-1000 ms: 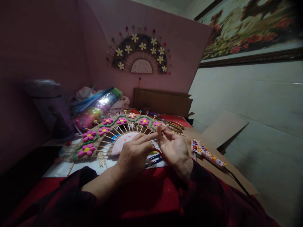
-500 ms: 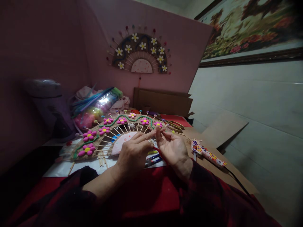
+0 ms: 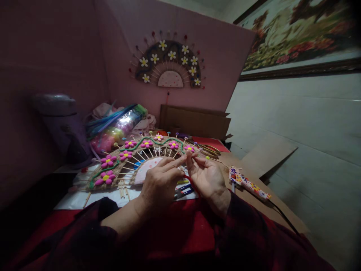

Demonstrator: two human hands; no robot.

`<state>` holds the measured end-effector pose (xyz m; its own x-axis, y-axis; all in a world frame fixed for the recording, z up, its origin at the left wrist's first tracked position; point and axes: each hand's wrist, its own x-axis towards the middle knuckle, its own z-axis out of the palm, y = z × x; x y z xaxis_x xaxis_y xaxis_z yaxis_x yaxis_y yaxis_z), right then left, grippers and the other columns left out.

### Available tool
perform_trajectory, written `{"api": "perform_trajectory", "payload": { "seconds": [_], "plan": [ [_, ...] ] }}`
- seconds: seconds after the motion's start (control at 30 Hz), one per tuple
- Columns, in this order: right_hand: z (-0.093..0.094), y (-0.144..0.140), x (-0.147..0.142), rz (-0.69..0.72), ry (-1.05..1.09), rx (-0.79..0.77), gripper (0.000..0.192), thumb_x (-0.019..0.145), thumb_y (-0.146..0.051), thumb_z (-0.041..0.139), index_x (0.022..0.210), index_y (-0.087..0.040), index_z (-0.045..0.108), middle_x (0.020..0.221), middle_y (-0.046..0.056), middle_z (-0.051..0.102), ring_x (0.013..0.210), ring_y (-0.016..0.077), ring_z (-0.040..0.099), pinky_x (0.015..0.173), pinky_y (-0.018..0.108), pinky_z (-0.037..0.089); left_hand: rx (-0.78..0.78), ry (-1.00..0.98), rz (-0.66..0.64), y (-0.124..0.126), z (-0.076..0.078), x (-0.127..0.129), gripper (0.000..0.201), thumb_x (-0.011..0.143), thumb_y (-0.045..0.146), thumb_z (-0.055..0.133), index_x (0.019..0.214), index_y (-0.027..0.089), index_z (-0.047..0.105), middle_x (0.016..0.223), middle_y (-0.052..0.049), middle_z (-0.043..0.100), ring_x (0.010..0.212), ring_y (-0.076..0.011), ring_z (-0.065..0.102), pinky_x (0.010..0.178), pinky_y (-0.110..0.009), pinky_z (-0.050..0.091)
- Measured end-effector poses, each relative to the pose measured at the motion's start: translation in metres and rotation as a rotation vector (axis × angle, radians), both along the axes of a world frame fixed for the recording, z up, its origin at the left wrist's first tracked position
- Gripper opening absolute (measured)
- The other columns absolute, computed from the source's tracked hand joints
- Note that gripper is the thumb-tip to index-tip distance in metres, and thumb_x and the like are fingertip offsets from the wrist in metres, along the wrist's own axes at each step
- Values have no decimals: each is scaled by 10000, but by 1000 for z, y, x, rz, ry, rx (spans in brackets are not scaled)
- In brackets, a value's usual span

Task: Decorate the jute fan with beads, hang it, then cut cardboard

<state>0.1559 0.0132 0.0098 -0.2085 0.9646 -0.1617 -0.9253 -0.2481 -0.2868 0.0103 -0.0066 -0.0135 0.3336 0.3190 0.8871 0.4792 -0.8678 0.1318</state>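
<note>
My left hand (image 3: 161, 177) and my right hand (image 3: 208, 176) meet at their fingertips in front of a fan-shaped craft piece (image 3: 115, 177). That piece has twine wrapping, pink flowers, a wavy green line and wooden sticks. A thin red cord (image 3: 191, 182) comes out by my left fingers and runs down along my right palm. My left hand is closed, its index finger reaching to the right fingertips. Palm up, my right hand has its fingers bent together; anything pinched there is hidden. Blue-handled pliers (image 3: 184, 191) lie just below and behind the hands.
On the right, a flower-patterned glue gun (image 3: 249, 183) with a black cable lies on cardboard. Gold-handled scissors (image 3: 211, 149) rest behind my right hand. A purple flask (image 3: 60, 130) and bagged colourful material (image 3: 118, 126) stand left. A finished-looking fan decoration (image 3: 170, 62) hangs on the pink wall.
The view has shifted slightly, so everything sits a little further right in the picture. Both hands keep nearly the same pose, fingertips still together.
</note>
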Motion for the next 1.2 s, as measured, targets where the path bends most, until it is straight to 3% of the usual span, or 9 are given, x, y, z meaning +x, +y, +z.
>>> {"api": "perform_trajectory", "payload": {
  "seconds": [0.27, 0.47, 0.93, 1.1, 1.2],
  "plan": [
    [0, 1, 0, -29, 16, 6, 229, 803, 6, 322, 815, -115, 516, 747, 64, 600, 820, 152, 676, 746, 266, 594, 15, 4, -22, -1, -3, 2, 150, 790, 45, 559, 768, 168, 644, 907, -58, 726, 813, -185, 598, 715, -349, 526],
    [-1, 1, 0, -35, -7, 12, 227, 808, 6, 318, 829, -111, 512, 773, 72, 604, 808, 154, 677, 730, 275, 600, 50, -4, 78, -1, -1, 0, 146, 787, 47, 557, 738, 158, 637, 1172, -93, 656, 956, -217, 583, 812, -398, 509],
    [-2, 1, -1, -24, -14, -14, 216, 805, -3, 322, 823, -131, 494, 801, 73, 602, 875, 157, 670, 733, 263, 594, 48, -37, 49, -2, -3, 1, 163, 775, 36, 573, 754, 181, 646, 948, -49, 723, 874, -200, 588, 741, -364, 521],
    [1, 0, -1, -26, -12, -5, 213, 812, -3, 316, 834, -129, 486, 781, 65, 586, 860, 160, 672, 730, 276, 598, 40, -25, 88, -1, -3, 0, 149, 771, 33, 575, 750, 166, 639, 1140, -74, 673, 947, -227, 568, 801, -405, 508],
    [0, 0, -2, -18, -21, -2, 214, 815, -1, 311, 837, -134, 477, 780, 59, 581, 806, 145, 674, 717, 266, 600, 43, -14, 84, 0, -5, 0, 149, 772, 32, 571, 760, 164, 639, 1141, -66, 675, 932, -221, 576, 788, -396, 517]
  ]
}}
